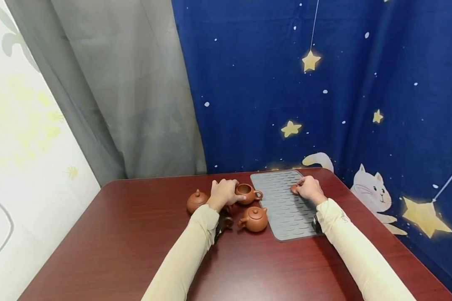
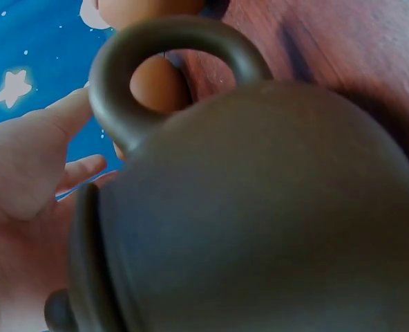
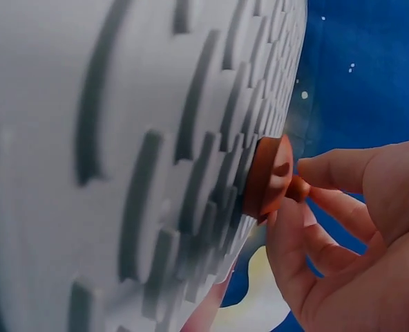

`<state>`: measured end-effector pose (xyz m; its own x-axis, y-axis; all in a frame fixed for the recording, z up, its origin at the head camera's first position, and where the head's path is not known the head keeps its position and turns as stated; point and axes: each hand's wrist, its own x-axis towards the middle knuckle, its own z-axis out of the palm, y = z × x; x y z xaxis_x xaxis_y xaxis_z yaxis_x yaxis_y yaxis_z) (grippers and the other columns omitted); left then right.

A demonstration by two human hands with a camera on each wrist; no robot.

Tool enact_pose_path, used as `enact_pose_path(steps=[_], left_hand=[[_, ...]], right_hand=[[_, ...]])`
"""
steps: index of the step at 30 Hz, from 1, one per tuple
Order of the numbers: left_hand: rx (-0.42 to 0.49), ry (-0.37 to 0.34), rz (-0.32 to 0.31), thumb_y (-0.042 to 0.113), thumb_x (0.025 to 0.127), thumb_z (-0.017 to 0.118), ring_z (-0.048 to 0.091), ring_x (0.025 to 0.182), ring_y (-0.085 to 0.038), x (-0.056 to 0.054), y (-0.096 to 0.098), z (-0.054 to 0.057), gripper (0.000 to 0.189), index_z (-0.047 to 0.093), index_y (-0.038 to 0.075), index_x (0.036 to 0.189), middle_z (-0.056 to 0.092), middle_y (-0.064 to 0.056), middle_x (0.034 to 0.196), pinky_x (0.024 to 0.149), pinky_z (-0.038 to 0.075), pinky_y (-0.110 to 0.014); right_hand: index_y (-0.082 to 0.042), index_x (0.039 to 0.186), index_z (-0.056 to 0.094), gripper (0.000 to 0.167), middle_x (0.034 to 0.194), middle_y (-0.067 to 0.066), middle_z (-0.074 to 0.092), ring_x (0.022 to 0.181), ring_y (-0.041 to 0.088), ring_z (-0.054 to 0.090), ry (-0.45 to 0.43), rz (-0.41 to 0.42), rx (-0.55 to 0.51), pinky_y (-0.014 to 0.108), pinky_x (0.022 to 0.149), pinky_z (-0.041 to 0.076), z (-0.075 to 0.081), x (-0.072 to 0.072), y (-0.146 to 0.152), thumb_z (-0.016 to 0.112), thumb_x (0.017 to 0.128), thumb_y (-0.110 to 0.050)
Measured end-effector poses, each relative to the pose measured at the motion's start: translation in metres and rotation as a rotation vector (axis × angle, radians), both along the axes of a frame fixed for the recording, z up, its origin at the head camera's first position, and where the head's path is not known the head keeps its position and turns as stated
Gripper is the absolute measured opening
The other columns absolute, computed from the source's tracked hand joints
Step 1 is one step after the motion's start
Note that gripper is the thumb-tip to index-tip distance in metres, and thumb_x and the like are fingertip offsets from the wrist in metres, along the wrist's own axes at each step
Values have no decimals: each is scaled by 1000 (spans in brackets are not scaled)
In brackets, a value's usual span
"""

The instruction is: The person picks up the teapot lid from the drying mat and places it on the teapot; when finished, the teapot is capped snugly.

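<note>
A lidless brown clay teapot (image 1: 245, 193) stands at the left edge of the grey ridged mat (image 1: 286, 209), its handle pointing right. My left hand (image 1: 224, 192) holds its left side, thumb near and fingers far. In the right wrist view a small clay teapot lid (image 3: 267, 178) rests on the mat, knob up. The thumb and fingertips of my right hand (image 3: 356, 228) pinch the lid by its knob. Close under the left wrist stands a lidded teapot (image 2: 260, 207), which the left wrist view shows large and dark; the arm mostly hides it in the head view.
Left of my left hand stands another lidded teapot (image 1: 196, 201). A further lidded teapot (image 1: 255, 219) stands nearer, between the left forearm and the mat. All are on a dark red wooden table (image 1: 135, 234). Behind the table hang grey and blue star-patterned curtains (image 1: 248, 83).
</note>
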<state>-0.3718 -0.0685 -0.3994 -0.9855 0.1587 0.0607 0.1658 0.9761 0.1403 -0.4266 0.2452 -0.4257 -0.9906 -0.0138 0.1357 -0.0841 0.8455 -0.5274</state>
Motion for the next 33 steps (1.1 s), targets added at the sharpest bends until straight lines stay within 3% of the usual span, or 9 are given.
enact_pose_path(steps=[9,19,26,33], left_hand=[[-5,-26,11,58,84,71,61,106,-22,-4,2,-8,62,61,24,135,69,1,113,94,32,-45],[28,-10,34,56,84,73,60,107,-25,-16,0,-9,59,61,25,133,70,-1,112,95,27,-48],[87,-14,55,55,83,74,60,104,-25,-16,-2,-13,58,62,25,131,70,-2,109,93,28,-48],[154,-26,69,53,81,77,60,106,-26,-14,-3,-13,58,64,24,129,69,-5,114,94,26,-49]], right_hand=[[-5,104,76,18,103,14,72,95,32,64,1,-30,-20,46,77,50,-8,5,4,70,87,-11],[-5,103,76,18,106,16,71,100,35,64,20,-21,-27,48,80,51,-3,6,0,71,88,-13],[-11,97,77,15,105,13,71,90,29,65,-23,-75,-34,45,73,50,-2,13,-13,73,87,-21],[-11,91,77,12,99,9,73,89,26,66,38,-53,-39,41,76,51,-2,16,-26,75,85,-21]])
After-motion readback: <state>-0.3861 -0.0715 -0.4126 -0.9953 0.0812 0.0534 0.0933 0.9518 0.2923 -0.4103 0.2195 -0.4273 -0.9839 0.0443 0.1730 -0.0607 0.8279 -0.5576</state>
